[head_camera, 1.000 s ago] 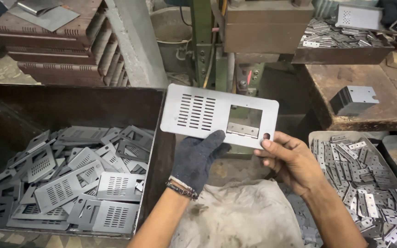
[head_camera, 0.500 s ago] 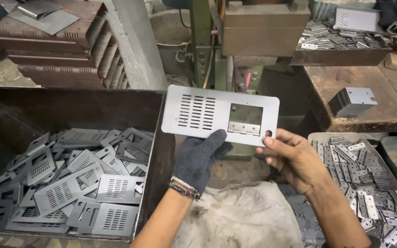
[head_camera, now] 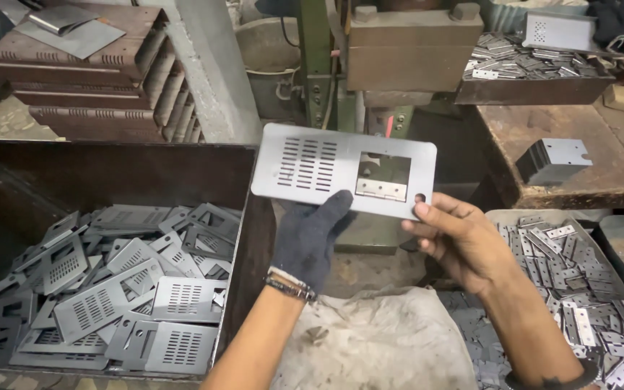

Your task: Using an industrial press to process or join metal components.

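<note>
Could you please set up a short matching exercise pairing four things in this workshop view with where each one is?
Things:
1. slotted metal plate
2. pile of slotted plates
3. small hinge pieces
4. folded metal bracket

Places:
A. in the tray on the right
B. on the wooden bench
C. held in both hands
D. in the big bin on the left

Pairs: 1-C, 2-D, 3-A, 4-B

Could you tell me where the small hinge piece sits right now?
In the head view the hinge lies along the lower edge of the square window in the slotted metal plate, just above and between the gloved left hand and the bare right hand.
</note>
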